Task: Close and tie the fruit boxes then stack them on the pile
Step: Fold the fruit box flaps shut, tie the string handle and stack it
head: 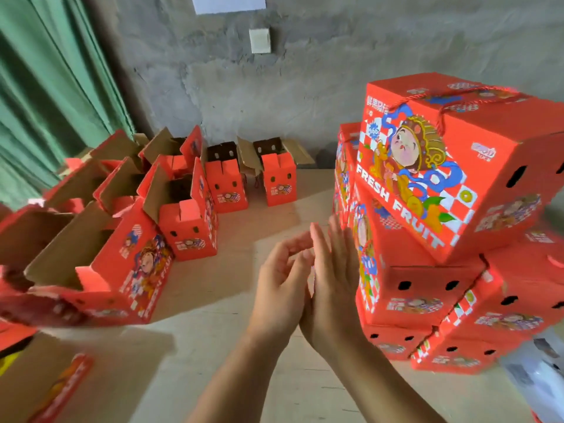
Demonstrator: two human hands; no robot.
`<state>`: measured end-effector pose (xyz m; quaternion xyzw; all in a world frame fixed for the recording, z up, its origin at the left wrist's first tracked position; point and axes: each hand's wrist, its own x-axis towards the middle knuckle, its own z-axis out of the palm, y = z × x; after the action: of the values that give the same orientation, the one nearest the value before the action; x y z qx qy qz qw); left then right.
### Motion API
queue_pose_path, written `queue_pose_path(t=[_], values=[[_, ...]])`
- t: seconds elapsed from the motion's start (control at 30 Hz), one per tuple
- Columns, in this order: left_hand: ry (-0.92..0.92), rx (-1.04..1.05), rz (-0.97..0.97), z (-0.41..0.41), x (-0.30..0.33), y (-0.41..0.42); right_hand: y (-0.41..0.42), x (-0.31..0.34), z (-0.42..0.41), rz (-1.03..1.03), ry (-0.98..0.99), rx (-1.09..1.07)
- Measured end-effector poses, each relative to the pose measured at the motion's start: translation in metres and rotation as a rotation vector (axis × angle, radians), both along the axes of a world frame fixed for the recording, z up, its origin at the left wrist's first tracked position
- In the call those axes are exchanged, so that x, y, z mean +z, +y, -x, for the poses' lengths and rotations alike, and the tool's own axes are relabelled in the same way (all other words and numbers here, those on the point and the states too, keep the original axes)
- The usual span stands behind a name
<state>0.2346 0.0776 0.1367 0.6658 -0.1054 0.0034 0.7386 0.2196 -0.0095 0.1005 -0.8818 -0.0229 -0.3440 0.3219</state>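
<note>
This looks like a bare packing room or storeroom for fruit. The wall (305, 87) is raw, patchy grey cement with only a plain white switch plate (259, 40) on it, and a green curtain (45, 102) hangs along the left side. Many identical red cartons printed "FRESH FRUIT" fill the place: open boxes (183, 218) with flaps up stand in rows on the pale floor (213, 315), and closed ones with cord handles are heaped in a pile (442, 224) on the right.
</note>
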Motion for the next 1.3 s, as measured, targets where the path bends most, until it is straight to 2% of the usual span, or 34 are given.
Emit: queue_pose_path(t=[0.13, 0.2, 0.33, 0.47, 0.57, 0.63, 0.67, 0.77, 0.87, 1.0, 1.1, 1.23, 1.3], values=[[0.041, 0.185, -0.066, -0.013, -0.012, 0.092, 0.089, -0.002, -0.022, 0.039, 0.235, 0.263], [0.075, 0.271, -0.099, -0.02, -0.02, 0.145, 0.134, -0.006, -0.035, 0.139, 0.311, 0.371], [0.117, 0.413, -0.215, -0.037, -0.041, 0.254, 0.231, -0.009, -0.056, 0.157, 0.435, 0.526], [0.15, 0.437, -0.347, -0.059, -0.066, 0.345, 0.316, -0.027, -0.084, 0.168, 0.518, 0.587], [0.16, 0.421, -0.678, -0.091, -0.088, 0.396, 0.364, -0.043, -0.118, 0.215, 0.605, 0.613], [0.216, 0.404, -0.877, -0.112, -0.1, 0.423, 0.39, -0.048, -0.139, 0.145, 0.713, 0.605], [0.258, 0.389, -0.904, -0.12, -0.105, 0.434, 0.4, -0.051, -0.148, 0.157, 0.743, 0.59], [0.246, 0.303, -0.816, -0.137, -0.117, 0.452, 0.417, -0.057, -0.173, 0.31, 0.749, 0.496], [0.135, 0.335, -0.741, -0.141, -0.126, 0.456, 0.418, -0.058, -0.186, 0.495, 0.622, 0.398], [0.076, 0.347, -0.739, -0.132, -0.138, 0.461, 0.406, -0.053, -0.189, 0.548, 0.617, 0.282], [0.007, 0.456, -0.973, -0.133, -0.141, 0.468, 0.401, -0.054, -0.19, 0.547, 0.724, 0.23], [0.012, 0.447, -1.221, -0.149, -0.135, 0.479, 0.41, -0.059, -0.195, 0.405, 0.859, 0.189], [-0.051, 0.479, -1.311, -0.159, -0.13, 0.49, 0.414, -0.064, -0.2, 0.436, 0.902, 0.177]])
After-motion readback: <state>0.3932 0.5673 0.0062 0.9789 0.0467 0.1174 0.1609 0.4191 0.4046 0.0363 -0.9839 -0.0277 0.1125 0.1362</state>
